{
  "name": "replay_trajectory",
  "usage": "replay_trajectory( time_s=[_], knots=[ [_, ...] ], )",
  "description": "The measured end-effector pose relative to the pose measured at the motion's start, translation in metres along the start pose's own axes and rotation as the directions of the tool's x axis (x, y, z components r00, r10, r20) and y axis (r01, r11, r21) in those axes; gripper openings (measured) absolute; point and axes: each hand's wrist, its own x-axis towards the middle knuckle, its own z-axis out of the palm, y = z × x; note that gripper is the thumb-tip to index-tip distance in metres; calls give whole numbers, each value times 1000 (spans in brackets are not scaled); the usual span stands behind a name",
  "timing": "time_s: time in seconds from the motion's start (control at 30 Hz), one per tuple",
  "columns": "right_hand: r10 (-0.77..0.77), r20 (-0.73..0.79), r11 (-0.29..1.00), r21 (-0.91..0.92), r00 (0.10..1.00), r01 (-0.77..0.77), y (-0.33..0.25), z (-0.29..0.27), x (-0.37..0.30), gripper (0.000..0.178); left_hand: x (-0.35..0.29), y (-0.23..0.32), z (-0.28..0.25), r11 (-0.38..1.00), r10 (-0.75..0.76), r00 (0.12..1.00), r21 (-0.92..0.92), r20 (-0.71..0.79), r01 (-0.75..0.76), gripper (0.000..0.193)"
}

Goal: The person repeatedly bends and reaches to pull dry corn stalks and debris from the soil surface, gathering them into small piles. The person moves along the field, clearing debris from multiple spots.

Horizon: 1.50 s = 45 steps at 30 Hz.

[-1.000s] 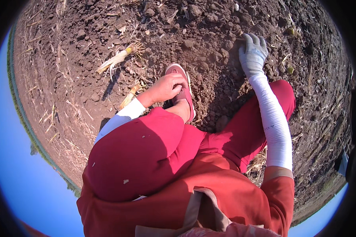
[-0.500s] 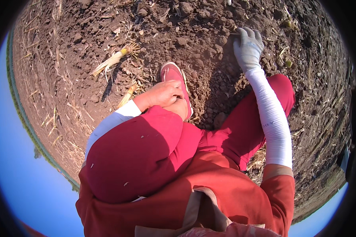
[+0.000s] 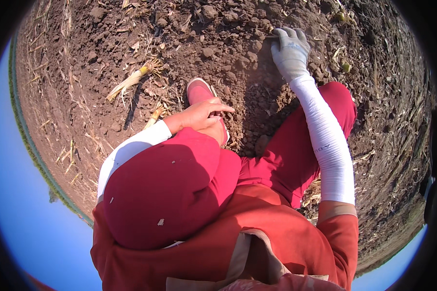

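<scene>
My bare left hand (image 3: 204, 115) rests over the ankle above my red shoe (image 3: 199, 91). Its forefinger stretches out to the right, a gap shows beneath it, and I see nothing held. Farther out on the right, my right hand (image 3: 292, 51) wears a pale grey glove and is down at the loose brown soil (image 3: 243, 63). Its fingers bend toward the ground. A thin, pale, stick-like thing (image 3: 272, 36) juts out on the left of these fingers; its kind is unclear, and the fingertips are partly hidden.
An uprooted stalk stub (image 3: 131, 81) with roots lies left of my shoe, and a second stub (image 3: 154, 118) is beside my left wrist. Dry straw (image 3: 393, 97) covers the ground at the right. My bent right knee (image 3: 342, 104) is close to my right forearm.
The forefinger of my left hand has straightened out to the right. My gloved right hand appears slightly farther left and up in the picture, while the whole view has shifted a little.
</scene>
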Motion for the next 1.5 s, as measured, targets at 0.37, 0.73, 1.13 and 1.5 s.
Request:
replay_trajectory(
  time_s=[0.37, 0.73, 1.13, 1.5],
  knots=[
    [28, -37, 999, 39, 999, -26, 3, 4, 3, 35, 9, -3, -10, 958, 48, 999, 283, 22, -52, 18],
    [26, -88, 998, 52, 996, -21, 3, 5, 7, 31, 15, -11, 1, 932, 125, 991, 348, -45, -102, 11],
    [12, -82, 998, 58, 997, -7, 7, 5, 5, 31, 22, -21, 13, 950, 119, 992, 296, -48, -100, 10],
    [-7, -86, 998, 56, 996, 12, 7, 4, 6, 31, 41, -18, 12, 910, -91, 980, 414, 178, 9, 7]
  ],
)
